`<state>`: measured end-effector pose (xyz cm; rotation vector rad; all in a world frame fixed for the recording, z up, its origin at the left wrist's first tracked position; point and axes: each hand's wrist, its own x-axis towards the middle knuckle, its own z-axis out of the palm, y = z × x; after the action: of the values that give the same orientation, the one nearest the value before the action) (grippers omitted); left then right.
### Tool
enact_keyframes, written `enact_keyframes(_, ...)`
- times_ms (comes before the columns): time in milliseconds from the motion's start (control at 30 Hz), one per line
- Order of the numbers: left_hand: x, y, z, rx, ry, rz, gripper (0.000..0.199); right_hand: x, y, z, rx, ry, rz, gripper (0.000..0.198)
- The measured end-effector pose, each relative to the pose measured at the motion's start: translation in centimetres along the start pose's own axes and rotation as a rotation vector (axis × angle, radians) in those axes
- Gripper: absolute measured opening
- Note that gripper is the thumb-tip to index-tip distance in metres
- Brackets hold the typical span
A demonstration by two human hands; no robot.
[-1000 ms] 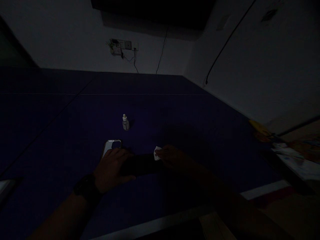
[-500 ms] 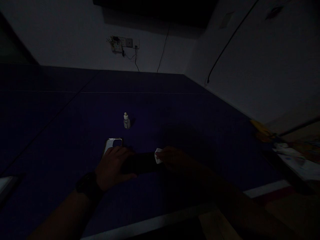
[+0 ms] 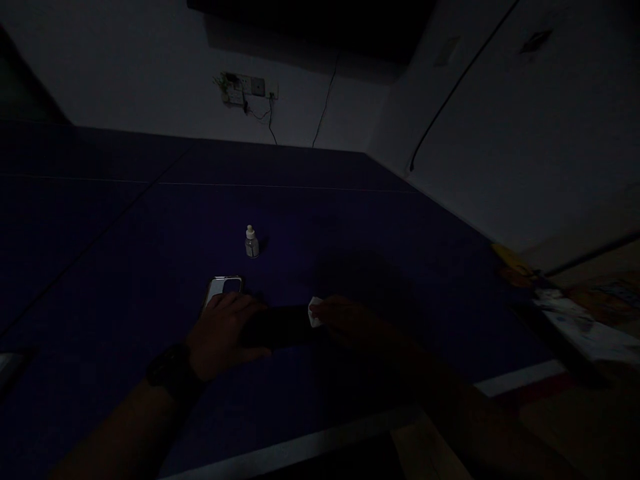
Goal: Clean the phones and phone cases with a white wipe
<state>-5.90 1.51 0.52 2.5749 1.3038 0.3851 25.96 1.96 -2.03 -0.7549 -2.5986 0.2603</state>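
A dark, flat phone (image 3: 283, 327) lies lengthwise on the blue table, hard to make out in the dim light. My left hand (image 3: 227, 330), with a black watch at the wrist, grips its left end, thumb along the near edge and fingers at the far edge. At the right end, my right hand (image 3: 343, 317) is closed on a small white wipe (image 3: 315, 312) pressed to the phone. Partly behind my left fingers lies a phone case (image 3: 216, 287) with a camera cutout. Beyond it stands a small dropper bottle (image 3: 252, 247), upright with a pale cap.
The blue tabletop (image 3: 320, 220) reaches back to a white wall with sockets (image 3: 245, 85) and hanging cables. A pale-topped object (image 3: 9, 363) sits at the left edge. To the right are papers (image 3: 585, 330) and a yellow item (image 3: 510, 259).
The view has shifted and tilted slightly, and the scene looks a little darker. Both hands keep nearly the same places on the phone and the wipe.
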Motion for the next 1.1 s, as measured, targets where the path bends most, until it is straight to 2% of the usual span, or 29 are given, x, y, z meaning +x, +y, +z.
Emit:
enact_keyframes(167,-0.1,0.1,0.0,-0.017,-0.007,-0.005,0.064,-1.6,-1.4,0.0,0.066,-0.062,-0.028,0.047)
enact_keyframes(300,-0.1,0.1,-0.1,-0.018,-0.017,-0.008,0.065,0.0,-0.4,-0.4,0.028,-0.061,0.033,0.044)
enact_keyframes(400,0.0,0.1,0.0,-0.013,-0.009,-0.016,0.064,0.7,-0.3,-0.6,0.009,-0.045,-0.011,0.042)
enact_keyframes(567,-0.1,-0.2,0.2,-0.016,-0.014,-0.01,0.065,-0.6,-1.7,-0.2,0.043,-0.081,-0.082,0.046)
enact_keyframes(733,0.0,-0.1,0.1,-0.015,-0.03,-0.015,0.064,1.0,-0.3,0.2,-0.022,-0.043,-0.015,0.042)
enact_keyframes(833,0.0,0.0,0.1,-0.021,-0.017,-0.014,0.063,1.6,0.0,0.3,-0.042,-0.032,-0.071,0.041)
enact_keyframes(967,0.0,-0.1,0.2,-0.034,-0.003,-0.006,0.064,0.4,-1.6,0.4,-0.005,-0.061,-0.16,0.043)
enact_keyframes(1100,0.0,-0.1,0.1,-0.037,-0.013,0.009,0.066,0.7,-1.6,0.1,0.003,-0.076,-0.062,0.045)
